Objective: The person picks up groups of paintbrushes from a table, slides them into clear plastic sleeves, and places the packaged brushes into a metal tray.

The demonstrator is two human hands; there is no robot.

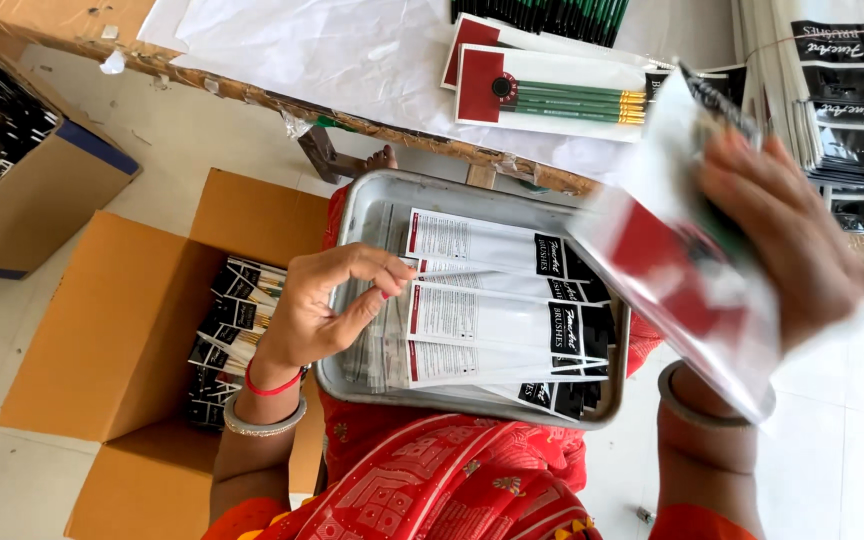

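Observation:
A grey metal tray (pixel 362 205) rests on my lap, filled with several flat brush packets (pixel 492 320), white with black ends. My left hand (pixel 327 305) lies at the tray's left side, thumb and fingers pinching the left edge of the packets. At the upper right, above the tray's right edge, my right hand (pixel 787 235) grips a clear packet with a red card (pixel 687 260); this packet is blurred.
An open cardboard box (pixel 122 330) on the floor to my left holds more packets (pixel 232 330). A second box (pixel 27 180) stands at far left. The wooden table (pixel 252 95) ahead carries white paper, a packet of green-handled brushes (pixel 552 95) and a packet stack (pixel 842 100).

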